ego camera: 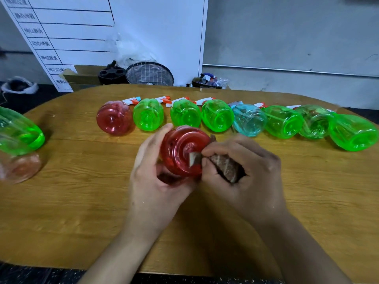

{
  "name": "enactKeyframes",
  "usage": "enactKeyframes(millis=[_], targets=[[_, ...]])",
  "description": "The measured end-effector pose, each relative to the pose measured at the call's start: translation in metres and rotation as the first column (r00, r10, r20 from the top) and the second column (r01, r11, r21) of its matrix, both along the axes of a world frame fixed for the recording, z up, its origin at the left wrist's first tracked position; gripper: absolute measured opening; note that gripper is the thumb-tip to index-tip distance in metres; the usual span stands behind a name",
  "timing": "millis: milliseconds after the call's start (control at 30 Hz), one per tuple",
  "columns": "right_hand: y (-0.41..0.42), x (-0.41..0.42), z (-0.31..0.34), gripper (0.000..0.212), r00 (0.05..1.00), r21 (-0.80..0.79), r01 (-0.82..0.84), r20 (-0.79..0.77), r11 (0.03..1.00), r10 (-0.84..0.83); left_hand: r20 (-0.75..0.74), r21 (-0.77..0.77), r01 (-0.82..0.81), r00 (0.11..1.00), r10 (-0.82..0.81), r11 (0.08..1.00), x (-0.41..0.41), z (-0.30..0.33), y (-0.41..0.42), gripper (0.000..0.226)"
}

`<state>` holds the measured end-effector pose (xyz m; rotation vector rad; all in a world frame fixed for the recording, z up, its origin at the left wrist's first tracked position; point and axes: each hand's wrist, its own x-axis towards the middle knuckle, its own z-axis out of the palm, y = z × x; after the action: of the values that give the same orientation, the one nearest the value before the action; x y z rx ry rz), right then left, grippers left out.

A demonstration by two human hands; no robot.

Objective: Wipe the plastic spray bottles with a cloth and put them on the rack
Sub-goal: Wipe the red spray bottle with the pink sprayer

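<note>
You hold the red bottle (183,151), translucent, base toward you, above the desk | brown cloth (223,167) bunched, touching its base | eight bottles lie in a row behind | two lie far left.

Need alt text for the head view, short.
Left hand holds a red translucent plastic spray bottle while the right hand wipes its base with a brown cloth; eight more bottles lie in a row on the wooden table.

Bare forearms, no sleeves; left hand (151,181), right hand (246,173) ungloved.
</note>
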<state>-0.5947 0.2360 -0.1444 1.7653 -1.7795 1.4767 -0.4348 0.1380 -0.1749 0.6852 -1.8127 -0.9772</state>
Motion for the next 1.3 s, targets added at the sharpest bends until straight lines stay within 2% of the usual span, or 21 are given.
enactKeyframes(millis=[100, 267, 333, 400, 467, 567, 667, 733, 800, 867, 933, 1000, 1067, 1167, 1233, 1300], targets=[[0.000, 0.001, 0.000, 0.015, 0.997, -0.061, 0.071, 0.020, 0.996, -0.070, 0.026, 0.013, 0.046, 0.999, -0.046, 0.999, -0.001, -0.001, 0.003, 0.103], [-0.003, 0.009, -0.003, 0.018, 0.998, -0.014, -0.029, -0.057, 0.999, 0.028, 0.051, -0.012, 0.038, 0.998, -0.038, 0.999, -0.001, -0.003, 0.003, 0.095], [-0.003, 0.008, -0.003, 0.018, 0.998, -0.018, -0.051, -0.041, 0.999, 0.050, 0.043, -0.013, 0.034, 0.999, -0.034, 0.999, -0.001, -0.004, 0.002, 0.096], [-0.002, 0.006, -0.001, 0.015, 0.997, -0.086, -0.045, 0.059, 0.995, 0.050, 0.022, 0.013, 0.049, 0.999, -0.049, 0.999, -0.002, -0.003, 0.003, 0.100], [-0.003, 0.003, 0.003, 0.011, 0.973, -0.154, 0.015, 0.230, 0.988, 0.021, 0.014, 0.025, 0.059, 0.998, -0.060, 0.998, -0.003, -0.003, 0.004, 0.103], [-0.006, -0.003, 0.001, 0.010, 0.859, -0.135, 0.039, 0.511, 0.990, 0.035, 0.025, 0.042, 0.103, 0.994, -0.104, 0.994, -0.005, -0.005, 0.004, 0.101], [-0.013, -0.008, -0.010, 0.006, 0.773, -0.043, -0.039, 0.632, 0.998, 0.058, 0.019, 0.041, 0.163, 0.986, -0.164, 0.986, -0.007, -0.010, 0.003, 0.104], [-0.015, -0.011, -0.017, 0.005, 0.745, -0.022, -0.099, 0.661, 0.995, 0.089, -0.008, 0.068, 0.209, 0.978, -0.209, 0.976, -0.007, -0.012, 0.003, 0.106], [-0.016, -0.012, -0.023, 0.008, 0.735, 0.001, -0.138, 0.671, 0.990, 0.102, -0.056, 0.136, 0.253, 0.967, -0.248, 0.958, -0.006, -0.011, 0.003, 0.095], [-0.016, -0.011, -0.027, 0.006, 0.713, 0.027, -0.172, 0.693, 0.985, 0.106, -0.132, 0.189, 0.262, 0.962, -0.240, 0.946, -0.005, -0.009, 0.002, 0.067], [-0.018, -0.009, -0.032, 0.005, 0.710, 0.061, -0.186, 0.698, 0.981, 0.091, -0.147, 0.186, 0.185, 0.976, -0.159, 0.965, -0.003, -0.005, 0.000, 0.038], [-0.023, -0.007, -0.037, 0.005, 0.718, 0.096, -0.188, 0.693, 0.977, 0.069, -0.193, 0.275, 0.198, 0.970, -0.148, 0.941, -0.001, -0.003, -0.003, 0.029], [-0.030, -0.003, -0.041, 0.003, 0.709, 0.116, -0.202, 0.702, 0.973, 0.064, -0.214, 0.366, 0.222, 0.965, -0.150, 0.904, 0.005, -0.003, -0.009, 0.052], [-0.041, 0.006, -0.046, 0.002, 0.712, 0.123, -0.198, 0.700, 0.972, 0.057, -0.177, 0.412, 0.192, 0.976, -0.128, 0.891, 0.017, -0.010, -0.017, 0.093], [-0.051, 0.019, -0.048, 0.003, 0.708, 0.119, -0.200, 0.704, 0.972, 0.060, -0.136, 0.413, 0.145, 0.986, -0.096, 0.899, 0.029, -0.015, -0.023, 0.103], [-0.062, 0.032, -0.050, 0.005, 0.700, 0.137, -0.205, 0.713, 0.969, 0.047, -0.106, 0.406, 0.105, 0.992, -0.067, 0.908, 0.040, -0.016, -0.028, 0.101]])
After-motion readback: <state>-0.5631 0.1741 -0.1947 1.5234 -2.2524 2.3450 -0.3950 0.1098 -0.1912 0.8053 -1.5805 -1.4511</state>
